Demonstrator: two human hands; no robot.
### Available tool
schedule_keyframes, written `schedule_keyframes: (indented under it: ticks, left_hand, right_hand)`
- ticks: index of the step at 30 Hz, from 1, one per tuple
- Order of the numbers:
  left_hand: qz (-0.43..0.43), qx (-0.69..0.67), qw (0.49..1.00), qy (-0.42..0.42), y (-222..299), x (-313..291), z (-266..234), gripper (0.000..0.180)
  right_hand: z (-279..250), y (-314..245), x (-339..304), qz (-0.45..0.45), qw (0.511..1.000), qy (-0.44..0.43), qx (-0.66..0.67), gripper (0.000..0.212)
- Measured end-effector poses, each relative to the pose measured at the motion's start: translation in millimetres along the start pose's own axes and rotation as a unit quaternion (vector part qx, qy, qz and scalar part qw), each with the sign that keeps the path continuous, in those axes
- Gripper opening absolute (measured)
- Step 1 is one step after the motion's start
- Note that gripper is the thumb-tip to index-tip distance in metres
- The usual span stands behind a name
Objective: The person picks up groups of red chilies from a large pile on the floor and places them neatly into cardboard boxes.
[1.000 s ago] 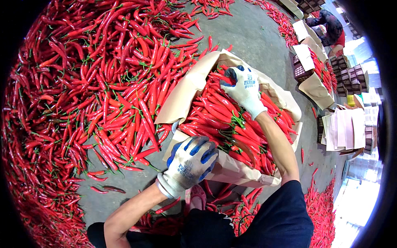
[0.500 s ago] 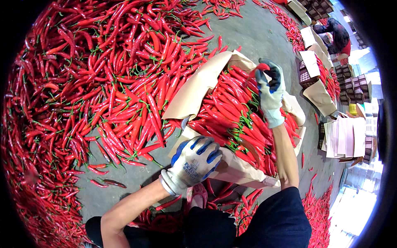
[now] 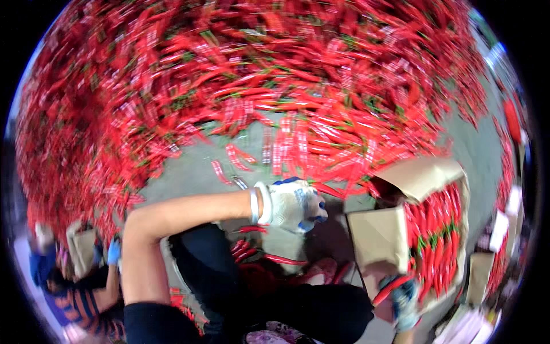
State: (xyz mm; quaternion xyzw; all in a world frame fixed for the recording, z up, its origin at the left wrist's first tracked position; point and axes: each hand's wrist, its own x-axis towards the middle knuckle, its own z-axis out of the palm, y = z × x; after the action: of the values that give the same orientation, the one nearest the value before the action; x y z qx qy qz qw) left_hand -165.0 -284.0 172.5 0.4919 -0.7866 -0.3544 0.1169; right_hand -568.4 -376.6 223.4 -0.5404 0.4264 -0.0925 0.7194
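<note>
My left hand (image 3: 295, 205), in a white glove with blue-coated fingers, hovers between the chili heap and my legs. Its fingers are curled, and anything inside them is hidden. A few loose red chili peppers (image 3: 329, 190) lie just beyond its fingertips. At the near end of a paper-lined box (image 3: 378, 232), my gloved right hand (image 3: 405, 304) is closed on a red chili pepper (image 3: 391, 290). Inside that box, red chilies (image 3: 435, 238) lie in rows, with green stems meeting in the middle. Motion blurs the picture.
A huge heap of red chilies (image 3: 275, 69) spreads across the far side. At the lower left, a co-worker in a striped top (image 3: 86, 309) reaches out a blue-gloved hand (image 3: 114, 252). More paper-lined boxes (image 3: 480, 278) and pale sheets (image 3: 467, 324) stand at right. Chilies lie around my feet.
The view has swung left, so the box now appears at the right. My right hand has come from over the chilies to the box's near end. My left hand is now away from the box.
</note>
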Motion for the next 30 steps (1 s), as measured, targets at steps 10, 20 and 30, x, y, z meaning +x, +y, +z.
schedule_keyframes:
  ticks: [10,20,30]
  left_hand:
    - [-0.289,-0.262,0.898,0.205,-58,-217,134,0.047]
    - [-0.55,-0.032,0.403,0.73,-125,-401,181,0.031]
    - [-0.716,0.054,0.457,0.524,-180,-491,193,0.065]
  right_hand:
    - [-12,148,11,0.165,0.865,0.076,-0.469,0.049]
    - [436,-18,243,-0.242,0.576,-0.436,-0.648,0.057]
    - [719,87,322,-0.241,0.743,-0.195,-0.594,0.069]
